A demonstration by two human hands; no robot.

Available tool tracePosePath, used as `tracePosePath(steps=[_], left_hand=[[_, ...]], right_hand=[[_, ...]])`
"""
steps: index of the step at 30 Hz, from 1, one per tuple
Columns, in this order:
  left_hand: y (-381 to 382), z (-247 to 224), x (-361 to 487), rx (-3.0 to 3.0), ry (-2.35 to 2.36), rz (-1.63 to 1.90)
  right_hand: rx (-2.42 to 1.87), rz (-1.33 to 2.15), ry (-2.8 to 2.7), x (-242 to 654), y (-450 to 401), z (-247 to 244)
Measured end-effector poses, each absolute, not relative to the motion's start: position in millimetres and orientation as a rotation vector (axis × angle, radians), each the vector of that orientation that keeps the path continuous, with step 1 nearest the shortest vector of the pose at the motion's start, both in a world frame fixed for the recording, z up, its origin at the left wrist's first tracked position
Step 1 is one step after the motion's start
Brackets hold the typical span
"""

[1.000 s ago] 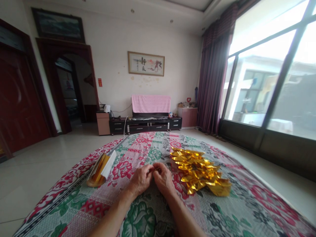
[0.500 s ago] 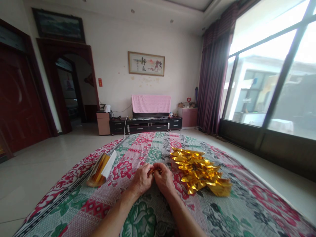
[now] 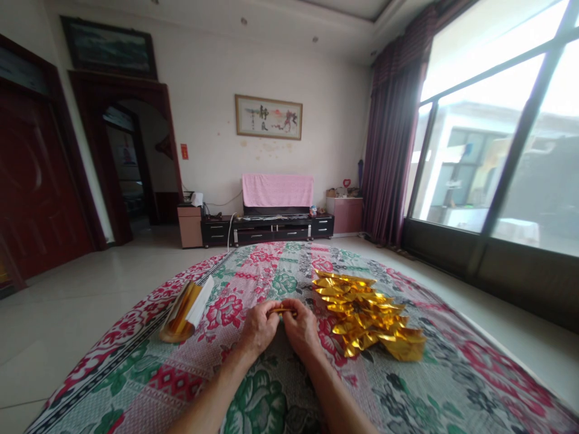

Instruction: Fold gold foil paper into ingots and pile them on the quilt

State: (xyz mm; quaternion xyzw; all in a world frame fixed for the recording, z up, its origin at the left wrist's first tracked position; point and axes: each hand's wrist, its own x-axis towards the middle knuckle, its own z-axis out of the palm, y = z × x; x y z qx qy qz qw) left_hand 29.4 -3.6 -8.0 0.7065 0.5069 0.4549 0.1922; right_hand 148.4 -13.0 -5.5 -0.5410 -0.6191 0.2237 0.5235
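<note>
Our left hand and right hand both pinch one small gold strip, which shows between them now.

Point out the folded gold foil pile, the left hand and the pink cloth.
gold foil pile (image 3: 362, 308): head view, middle folds
left hand (image 3: 260, 324): head view, back
pink cloth (image 3: 278, 190): head view, front drape
</note>
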Motion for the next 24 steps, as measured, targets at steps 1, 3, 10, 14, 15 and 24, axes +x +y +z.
tracePosePath(steps=[1, 3, 10, 14, 15, 24], left_hand=[[-2.9, -8.6, 29.2, 1.991, 1.432, 1.289], [-1.5, -10.0, 28.6, 2.000, 1.442, 1.302], [-0.8, -9.8, 27.4, 1.902, 1.456, 1.284], [-1.2, -8.9, 26.5, 1.906, 1.466, 1.288], [-0.7, -9.3, 26.3, 1.889, 1.470, 1.281], [2.7, -10.4, 23.9, 1.703, 1.459, 1.245]], right_hand=[[-1.302, 0.531, -1.494, 148.0, -13.5, -5.1], [-1.296, 0.518, -1.511, 147.2, -14.3, -5.0], [-1.307, 0.504, -1.509, 146.1, -13.6, -6.5], [-1.376, 0.493, -1.502, 145.2, -12.5, -5.4], [-1.391, 0.489, -1.502, 145.0, -12.3, -5.3], [-1.396, 0.457, -1.521, 145.4, -11.3, -4.6]])
